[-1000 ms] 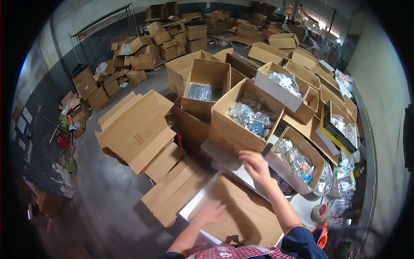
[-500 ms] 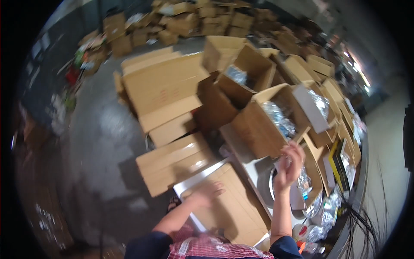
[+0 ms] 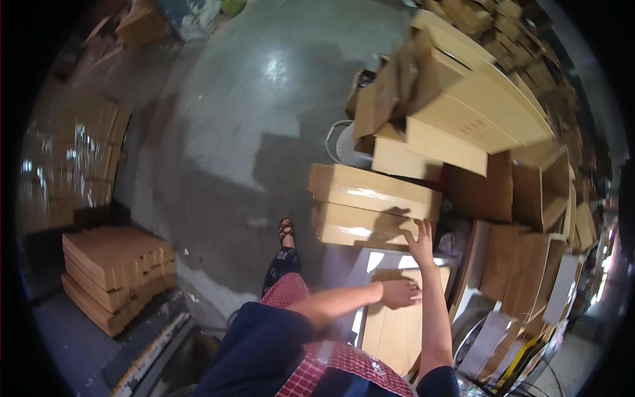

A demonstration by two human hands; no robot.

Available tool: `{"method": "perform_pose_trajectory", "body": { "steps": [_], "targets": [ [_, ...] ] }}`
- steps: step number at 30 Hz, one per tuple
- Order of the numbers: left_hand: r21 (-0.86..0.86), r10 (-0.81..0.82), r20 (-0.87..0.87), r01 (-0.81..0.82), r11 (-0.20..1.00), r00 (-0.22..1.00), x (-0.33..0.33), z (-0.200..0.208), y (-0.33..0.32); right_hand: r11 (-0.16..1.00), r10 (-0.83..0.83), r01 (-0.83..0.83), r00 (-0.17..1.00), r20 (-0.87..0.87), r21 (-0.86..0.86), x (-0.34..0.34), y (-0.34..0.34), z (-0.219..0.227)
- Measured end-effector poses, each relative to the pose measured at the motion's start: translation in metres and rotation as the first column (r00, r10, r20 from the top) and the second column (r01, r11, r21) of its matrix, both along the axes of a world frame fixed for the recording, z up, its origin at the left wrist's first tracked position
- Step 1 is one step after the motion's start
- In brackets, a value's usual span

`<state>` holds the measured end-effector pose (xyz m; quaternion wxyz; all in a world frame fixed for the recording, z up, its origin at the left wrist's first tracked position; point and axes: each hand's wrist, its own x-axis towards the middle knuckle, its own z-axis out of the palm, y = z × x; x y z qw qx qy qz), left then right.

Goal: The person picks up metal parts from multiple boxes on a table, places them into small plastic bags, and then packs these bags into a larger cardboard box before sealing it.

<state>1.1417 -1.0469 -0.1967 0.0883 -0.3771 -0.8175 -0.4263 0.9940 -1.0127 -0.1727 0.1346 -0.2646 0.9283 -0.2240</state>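
The loosely open left hand (image 3: 399,293) is over a flat brown cardboard panel (image 3: 390,331), likely light, stiff, best held by its edges, with the open right hand (image 3: 420,243) farther away.

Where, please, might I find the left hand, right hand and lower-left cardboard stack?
Left hand (image 3: 398,294): head view, back of hand.
Right hand (image 3: 420,245): head view, middle of hand.
Cardboard stack (image 3: 118,250): head view, top face.
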Motion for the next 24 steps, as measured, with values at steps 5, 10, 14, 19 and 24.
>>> {"method": "perform_pose_trajectory", "body": {
  "steps": [5,10,14,19,24],
  "targets": [
    [0.353,0.066,0.268,-0.162,0.922,0.961,0.062,-0.028,-0.081,0.839,-0.15,-0.066,0.926,0.347,0.539,0.016,-0.04,-0.036],
    [-0.097,0.322,0.836,-0.458,0.884,0.444,0.147,-0.07,-0.222,0.809,-0.208,-0.042,0.912,0.352,0.587,0.018,-0.041,-0.03],
    [-0.359,0.632,0.771,-0.767,0.532,0.078,0.169,-0.156,-0.287,0.766,-0.217,-0.042,0.922,0.319,0.641,0.014,-0.044,-0.037],
    [-0.43,0.689,0.692,-0.89,0.153,-0.216,0.12,-0.234,-0.316,0.734,-0.292,-0.042,0.882,0.37,0.678,0.005,-0.028,-0.041],
    [-0.089,0.243,0.96,-0.976,-0.199,-0.137,0.041,-0.243,-0.331,0.751,-0.391,0.026,0.823,0.412,0.66,-0.002,0.0,-0.048]
  ]
}}
